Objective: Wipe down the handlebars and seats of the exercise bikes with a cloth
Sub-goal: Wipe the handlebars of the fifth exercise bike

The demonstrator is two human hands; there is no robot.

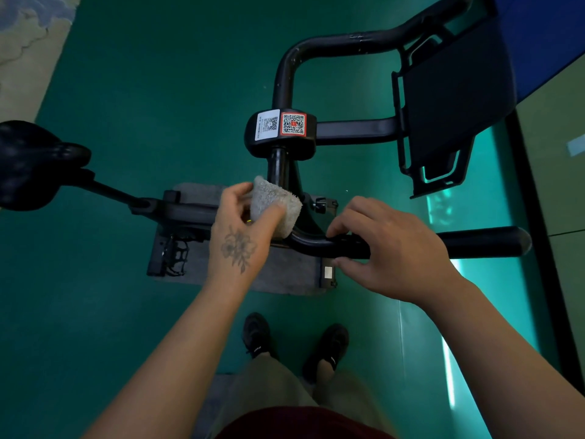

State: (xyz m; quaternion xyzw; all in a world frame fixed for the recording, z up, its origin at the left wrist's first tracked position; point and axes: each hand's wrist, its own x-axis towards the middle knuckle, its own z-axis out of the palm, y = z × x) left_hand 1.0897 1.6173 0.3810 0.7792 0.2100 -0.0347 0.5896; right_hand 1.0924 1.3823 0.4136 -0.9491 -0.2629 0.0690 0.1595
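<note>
I look straight down on a black exercise bike. Its near handlebar (481,245) runs left to right under my hands, and the far handlebar (319,49) curves round at the top. My left hand (240,236) holds a folded grey cloth (275,207) against the bend of the near bar. Over the middle of that bar lies my right hand (389,248), fingers curled round it. The black seat (28,163) sticks out at the far left on its post.
A hub with two QR stickers (281,125) sits at the centre, and a black screen mount (449,99) stands at the upper right. A pedal (174,255) and grey mat (285,277) lie below. My shoes (294,340) stand on green floor.
</note>
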